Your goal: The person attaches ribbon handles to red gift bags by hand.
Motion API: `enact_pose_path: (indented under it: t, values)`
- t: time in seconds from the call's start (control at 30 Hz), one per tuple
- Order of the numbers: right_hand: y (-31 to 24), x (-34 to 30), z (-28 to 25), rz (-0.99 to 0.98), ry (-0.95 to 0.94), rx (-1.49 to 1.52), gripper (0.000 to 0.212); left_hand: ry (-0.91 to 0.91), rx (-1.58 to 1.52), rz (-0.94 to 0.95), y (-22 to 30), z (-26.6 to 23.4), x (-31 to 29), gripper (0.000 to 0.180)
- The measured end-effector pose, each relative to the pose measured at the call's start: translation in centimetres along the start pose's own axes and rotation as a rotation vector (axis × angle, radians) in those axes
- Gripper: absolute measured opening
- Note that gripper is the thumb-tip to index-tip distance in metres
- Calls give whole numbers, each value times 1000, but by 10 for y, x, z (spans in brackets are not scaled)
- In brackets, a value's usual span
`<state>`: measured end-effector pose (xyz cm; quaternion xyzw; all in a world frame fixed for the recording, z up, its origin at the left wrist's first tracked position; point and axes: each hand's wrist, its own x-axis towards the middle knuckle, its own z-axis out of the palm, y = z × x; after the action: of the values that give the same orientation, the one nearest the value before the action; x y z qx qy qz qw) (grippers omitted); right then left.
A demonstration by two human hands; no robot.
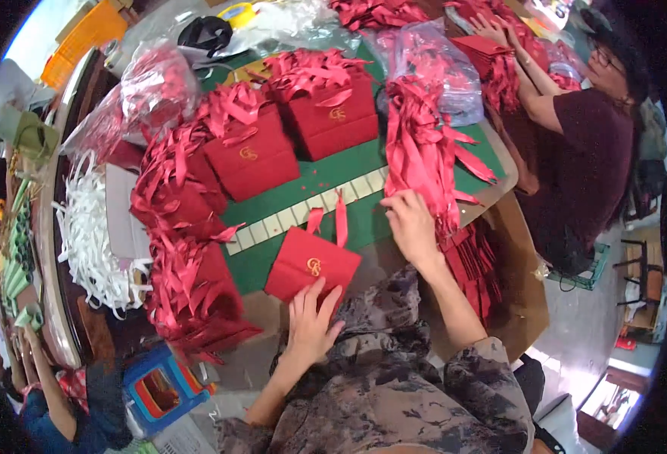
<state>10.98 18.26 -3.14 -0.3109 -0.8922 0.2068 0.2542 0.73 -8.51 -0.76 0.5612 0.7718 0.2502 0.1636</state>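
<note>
A red paper gift bag (303, 268) with a gold emblem and pink-red ribbon handles lies tilted at the table's near edge. My left hand (314, 321) rests on its lower part, open, with fingers spread over the front and the thumb out to the side. To the right, my right hand (413, 231) is beside the lower end of a heap of pink-red ribbons (416, 144). Its fingers are loosely bent and apart, and nothing shows in them. Whether the fingertips touch a ribbon is hard to make out.
Finished-looking red bags (250, 155) stand in rows along the far and left edges of the green mat (333, 178). A pale strip (310, 208) crosses it. White ribbons (95, 234) fill a box at left. A co-worker (583, 151) handles red bags at right; another person's arms (46, 386) show lower left.
</note>
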Motion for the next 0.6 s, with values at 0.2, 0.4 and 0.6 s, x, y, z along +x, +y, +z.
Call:
enact_pose_path:
  t: [0.2, 0.4, 0.6]
  values:
    - [1, -1, 5, -11, 54, 7, 13, -85, 106, -11, -20, -23, 7, 94]
    - [-42, -33, 0, -94, 27, 192, 14, 88, 137, -149, 0, 6, 13, 85]
    - [-71, -61, -5, -95, -54, 313, 21, 149, -228, -161, 1, 26, 26, 71]
